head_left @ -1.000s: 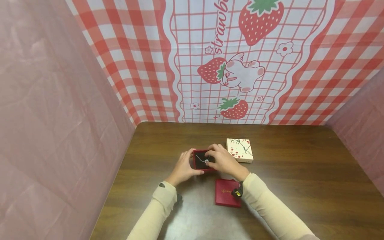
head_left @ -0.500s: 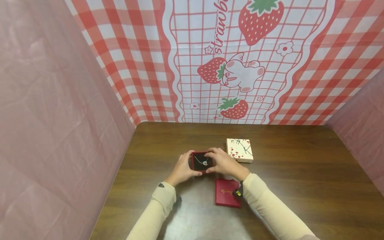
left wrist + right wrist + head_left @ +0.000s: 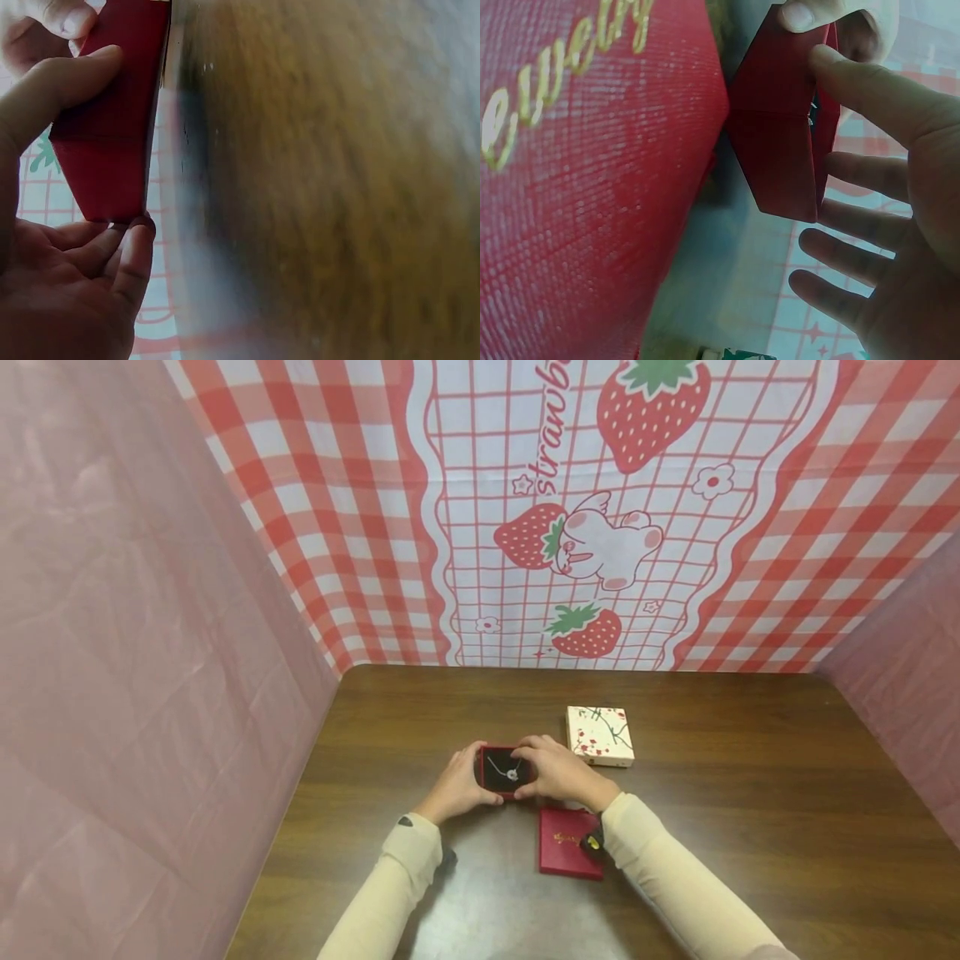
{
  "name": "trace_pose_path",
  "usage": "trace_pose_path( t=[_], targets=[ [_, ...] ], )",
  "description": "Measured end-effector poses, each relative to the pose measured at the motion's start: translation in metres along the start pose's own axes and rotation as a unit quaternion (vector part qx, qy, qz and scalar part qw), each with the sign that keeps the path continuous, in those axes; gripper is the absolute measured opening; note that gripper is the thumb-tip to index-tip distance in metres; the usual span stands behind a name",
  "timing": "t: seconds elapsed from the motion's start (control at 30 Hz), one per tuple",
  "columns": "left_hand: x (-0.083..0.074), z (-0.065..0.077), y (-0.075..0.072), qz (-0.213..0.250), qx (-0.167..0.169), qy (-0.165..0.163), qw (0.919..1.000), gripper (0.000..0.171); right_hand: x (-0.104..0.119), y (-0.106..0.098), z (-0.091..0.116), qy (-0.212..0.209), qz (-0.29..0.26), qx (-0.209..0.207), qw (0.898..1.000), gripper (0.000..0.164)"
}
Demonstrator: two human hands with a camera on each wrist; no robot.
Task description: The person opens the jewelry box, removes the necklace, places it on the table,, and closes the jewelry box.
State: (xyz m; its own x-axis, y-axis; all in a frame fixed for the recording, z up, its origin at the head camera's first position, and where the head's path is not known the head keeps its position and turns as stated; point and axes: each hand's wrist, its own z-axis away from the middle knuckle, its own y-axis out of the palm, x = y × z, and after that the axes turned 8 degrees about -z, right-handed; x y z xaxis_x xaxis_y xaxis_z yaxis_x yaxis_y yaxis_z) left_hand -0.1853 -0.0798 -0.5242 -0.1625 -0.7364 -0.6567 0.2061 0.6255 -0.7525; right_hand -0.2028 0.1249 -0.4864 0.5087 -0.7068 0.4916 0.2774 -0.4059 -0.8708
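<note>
A small red jewelry box without its lid is held between both hands. Inside it, a silver necklace with a round pendant lies on a black insert. My left hand grips the box's left side, thumb on the near wall and fingers at the far wall. From the right, my right hand holds it, thumb at the near edge and index finger over the far right corner. Its other fingers are spread in the right wrist view. The red lid with gold lettering lies nearer the body, under the right wrist.
A cream box with a red blossom print sits on the wooden table, just beyond the right hand. A strawberry-patterned checked cloth hangs behind the table. Pink fabric hangs along the left side, and more on the right.
The jewelry box has come slightly nearer the body and a little left. My right thumb and fingers have shifted from over the necklace to the box's right side and edges. The lid stays put.
</note>
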Motion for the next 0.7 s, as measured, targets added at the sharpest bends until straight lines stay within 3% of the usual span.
trace_pose_path(
  t=[0.7],
  targets=[
    [0.0005,-0.0002,-0.0009,-0.013,0.028,-0.011,0.9994,0.104,-0.0027,0.0072,-0.0042,0.001,0.006,0.011,1.0,0.065]
  ],
)
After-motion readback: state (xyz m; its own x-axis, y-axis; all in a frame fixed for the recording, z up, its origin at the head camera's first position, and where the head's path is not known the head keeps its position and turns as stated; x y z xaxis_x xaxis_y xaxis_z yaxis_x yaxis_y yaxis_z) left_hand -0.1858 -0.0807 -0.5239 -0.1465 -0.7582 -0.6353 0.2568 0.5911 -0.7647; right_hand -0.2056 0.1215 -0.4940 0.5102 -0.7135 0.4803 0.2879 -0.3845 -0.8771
